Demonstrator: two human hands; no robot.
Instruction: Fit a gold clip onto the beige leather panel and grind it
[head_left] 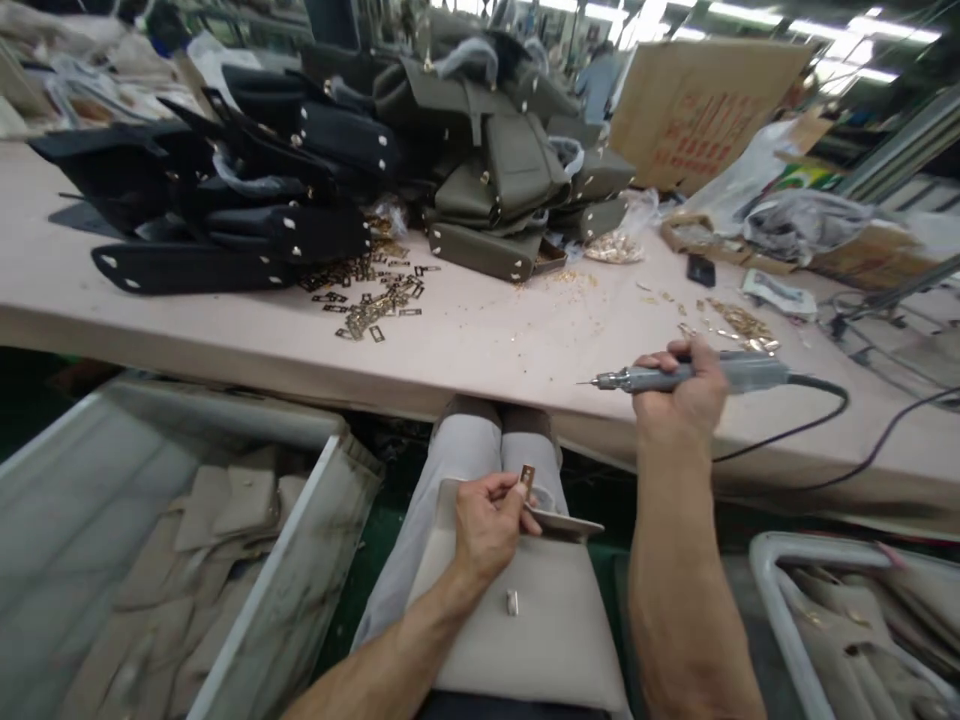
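My right hand (682,385) is wrapped round a grey electric screwdriver (750,371), held over the table's front edge with its thin bit pointing left. A black cord runs from its rear end. On my lap lies a beige handbag (536,650) with a small silver clasp (512,602) on its face. My left hand (487,525) pinches a small gold-coloured metal plate (527,482) with a slot, between thumb and fingers, just above the bag's raised flap (570,525). The lower fingers of that hand are at the flap; whether they grip it I cannot tell.
Black bags (202,265) and olive bags (487,250) are heaped on the table (480,350). Metal frames (375,305) and gold pieces (739,322) lie scattered there. A white bin (277,560) of beige bags stands left, another white bin (780,620) right. A cardboard box (705,115) stands behind.
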